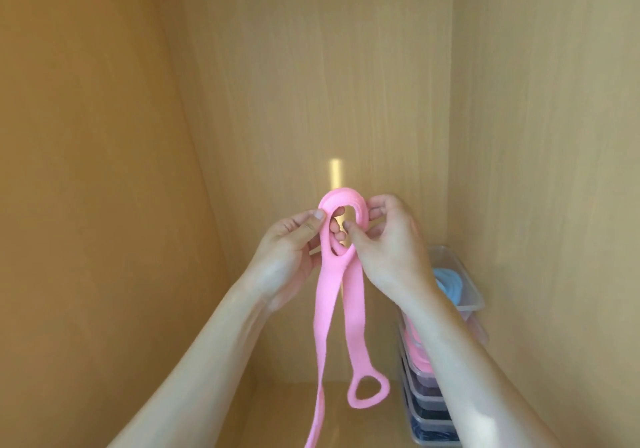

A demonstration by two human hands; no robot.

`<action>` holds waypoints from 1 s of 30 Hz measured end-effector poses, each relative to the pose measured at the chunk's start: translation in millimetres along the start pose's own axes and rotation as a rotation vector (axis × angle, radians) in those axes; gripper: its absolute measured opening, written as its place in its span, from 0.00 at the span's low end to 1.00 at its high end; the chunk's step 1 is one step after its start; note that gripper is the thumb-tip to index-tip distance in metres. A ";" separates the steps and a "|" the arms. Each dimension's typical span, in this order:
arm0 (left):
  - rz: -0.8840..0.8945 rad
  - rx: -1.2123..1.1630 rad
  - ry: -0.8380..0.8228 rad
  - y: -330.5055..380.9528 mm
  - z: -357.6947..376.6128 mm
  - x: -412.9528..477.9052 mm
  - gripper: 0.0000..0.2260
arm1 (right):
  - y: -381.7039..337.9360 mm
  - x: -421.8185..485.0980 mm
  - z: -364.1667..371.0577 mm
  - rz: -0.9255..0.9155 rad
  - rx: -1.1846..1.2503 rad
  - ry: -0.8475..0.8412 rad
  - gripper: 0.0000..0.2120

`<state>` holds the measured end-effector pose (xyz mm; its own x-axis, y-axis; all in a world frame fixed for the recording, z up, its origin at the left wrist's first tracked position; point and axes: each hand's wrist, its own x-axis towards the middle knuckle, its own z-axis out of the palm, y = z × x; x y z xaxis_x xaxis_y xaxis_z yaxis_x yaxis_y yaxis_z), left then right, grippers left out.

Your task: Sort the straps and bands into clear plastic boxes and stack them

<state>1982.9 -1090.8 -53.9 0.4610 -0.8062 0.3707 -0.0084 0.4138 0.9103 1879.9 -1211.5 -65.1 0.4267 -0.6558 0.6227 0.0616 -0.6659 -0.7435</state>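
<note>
A long pink band (pixel 327 295) with loop handles hangs in front of me inside a wooden cabinet. My left hand (pixel 294 243) pinches the left side of its top loop, and my right hand (pixel 388 239) grips the right side, with fingers poking through the loop. Two strands dangle down; one ends in a handle loop (pixel 369 390), the other runs off the bottom edge. A stack of clear plastic boxes (pixel 467 302) stands at the lower right, partly hidden by my right forearm. The top box holds a coiled blue band (pixel 448 283); pink and dark bands show in lower boxes.
Wooden cabinet walls close in on the left (pixel 104 170), back (pixel 311 84) and right (pixel 554 136). The cabinet floor (pixel 294 413) shows below my hands, left of the box stack.
</note>
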 end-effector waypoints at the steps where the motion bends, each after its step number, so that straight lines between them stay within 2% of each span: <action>1: 0.010 0.024 0.000 0.3 -0.9 -0.7 0.14 | -0.8 1.4 -0.1 -0.050 -0.110 0.009 0.12; 3: 0.028 0.065 0.004 1.2 -2.0 -2.0 0.16 | -3.8 3.9 -1.4 -0.122 -0.279 0.024 0.11; 6: 0.060 0.122 0.028 1.7 -3.9 -3.9 0.20 | -7.8 4.9 -3.0 -0.210 -0.384 0.087 0.06; 8: 0.071 0.141 0.043 1.2 -5.5 -4.6 0.17 | -10.2 5.2 -2.9 -0.248 -0.396 0.137 0.05; 14: 0.058 0.144 0.060 5.7 -4.8 -4.4 0.14 | -10.3 19.1 -2.2 -0.085 -0.075 0.033 0.02; 19: 0.064 0.099 0.081 11.1 -4.2 -3.2 0.13 | -13.6 28.6 -6.6 -0.042 0.059 -0.094 0.05; 22: 0.049 0.075 0.075 13.4 -8.6 -4.1 0.13 | -20.0 33.8 -9.6 0.041 0.170 -0.188 0.03; 27: 0.031 0.034 0.089 12.2 -16.3 -3.8 0.14 | -25.6 35.9 -10.4 0.115 0.242 -0.306 0.04; 30: 0.010 -0.040 0.108 6.6 -21.5 -5.9 0.14 | -30.2 36.2 -7.1 0.130 0.252 -0.314 0.04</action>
<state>1999.2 -1074.2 -54.0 0.5537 -0.7530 0.3554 0.0216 0.4397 0.8979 1887.0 -1217.6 -18.4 0.6973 -0.5626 0.4442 0.1912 -0.4513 -0.8717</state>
